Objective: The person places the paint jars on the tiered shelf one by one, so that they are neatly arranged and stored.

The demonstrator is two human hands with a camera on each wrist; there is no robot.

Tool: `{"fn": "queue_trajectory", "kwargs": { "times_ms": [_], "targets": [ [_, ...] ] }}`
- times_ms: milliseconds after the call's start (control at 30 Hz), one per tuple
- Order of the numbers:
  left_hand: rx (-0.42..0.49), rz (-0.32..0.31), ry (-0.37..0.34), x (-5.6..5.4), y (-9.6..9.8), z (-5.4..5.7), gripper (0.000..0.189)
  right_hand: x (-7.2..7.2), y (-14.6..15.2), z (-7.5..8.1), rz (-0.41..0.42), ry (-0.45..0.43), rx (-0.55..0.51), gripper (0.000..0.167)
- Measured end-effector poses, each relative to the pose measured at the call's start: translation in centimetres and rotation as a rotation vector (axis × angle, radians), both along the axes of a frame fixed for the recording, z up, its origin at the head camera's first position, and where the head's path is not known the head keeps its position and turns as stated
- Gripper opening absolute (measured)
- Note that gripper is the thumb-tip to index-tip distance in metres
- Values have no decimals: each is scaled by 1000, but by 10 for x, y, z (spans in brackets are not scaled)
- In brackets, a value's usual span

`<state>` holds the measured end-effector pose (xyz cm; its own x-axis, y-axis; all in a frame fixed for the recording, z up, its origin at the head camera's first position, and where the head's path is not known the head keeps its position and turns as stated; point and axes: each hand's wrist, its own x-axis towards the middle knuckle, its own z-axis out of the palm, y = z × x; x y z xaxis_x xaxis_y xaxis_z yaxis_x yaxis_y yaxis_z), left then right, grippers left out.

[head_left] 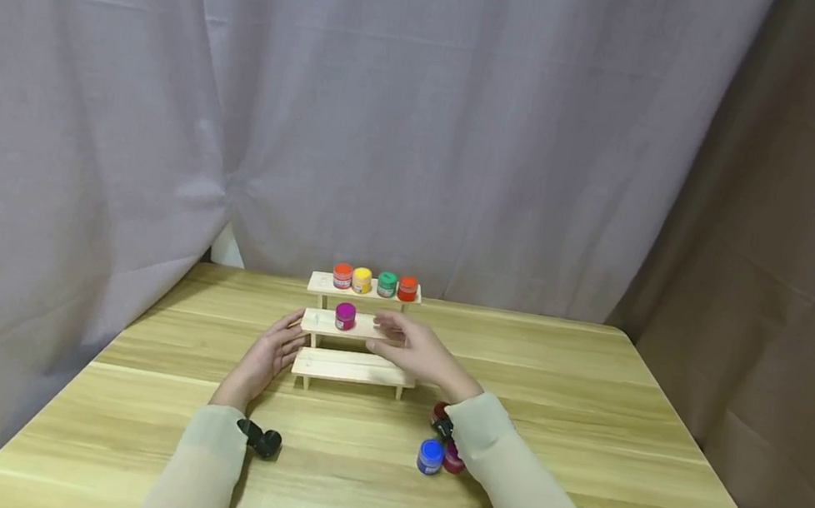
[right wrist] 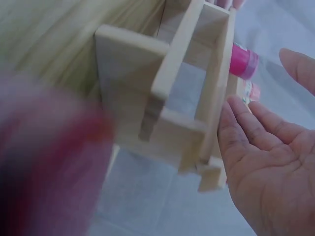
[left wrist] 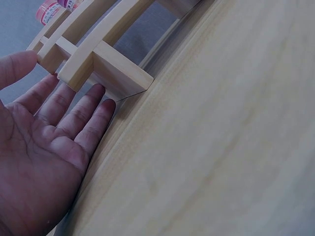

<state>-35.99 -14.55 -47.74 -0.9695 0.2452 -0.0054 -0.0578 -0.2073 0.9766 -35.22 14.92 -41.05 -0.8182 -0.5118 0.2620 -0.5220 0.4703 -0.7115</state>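
Observation:
A three-step wooden stand (head_left: 356, 370) stands on the table. My left hand (head_left: 265, 362) is at its left end, fingers extended; in the left wrist view the fingertips (left wrist: 96, 93) lie against or very close to the wood. On the middle step sits a jar with a magenta lid (head_left: 345, 316). My right hand (head_left: 421, 349) hovers by the right part of that step with nothing in its grasp. Its fingers (right wrist: 251, 128) are extended and the thumb is apart, close to the stand's edge in the right wrist view. Whether they touch the wood is unclear.
Along the top step stand an orange-red jar (head_left: 342, 276), a yellow jar (head_left: 362, 281), a green jar (head_left: 386, 285) and a red jar (head_left: 408, 289). Below my right forearm are a blue jar (head_left: 430, 457), a magenta jar (head_left: 454, 462) and a partly hidden dark red jar (head_left: 439, 411).

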Motion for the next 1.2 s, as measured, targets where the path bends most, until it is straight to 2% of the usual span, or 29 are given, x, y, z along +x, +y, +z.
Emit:
{"fn": "queue_trajectory", "kwargs": {
  "times_ms": [200,400,500,600,733,900,1067,1200],
  "targets": [
    [21,-13,-10,1,-1,3,58,9,24,9,5,8,7,55],
    [10,-6,-11,1,0,1,58,19,58,18,93,56,28,47],
    [6,-7,-5,1,-1,1,59,22,77,21,116,52,55,42],
    [14,-10,-4,1,-1,2,59,23,96,20,106,24,87,36],
    [12,-15,-5,1,-1,2,59,20,121,12,101,-40,138,33],
    [2,-20,3,-2,-1,2,58,12,154,2,158,-138,183,36],
    [-1,-21,-10,-3,-1,-1,58,7,183,-8,199,-316,215,41],
    [6,-15,-10,-2,-2,-1,58,3,194,-16,224,-474,191,42]
  ]
}}
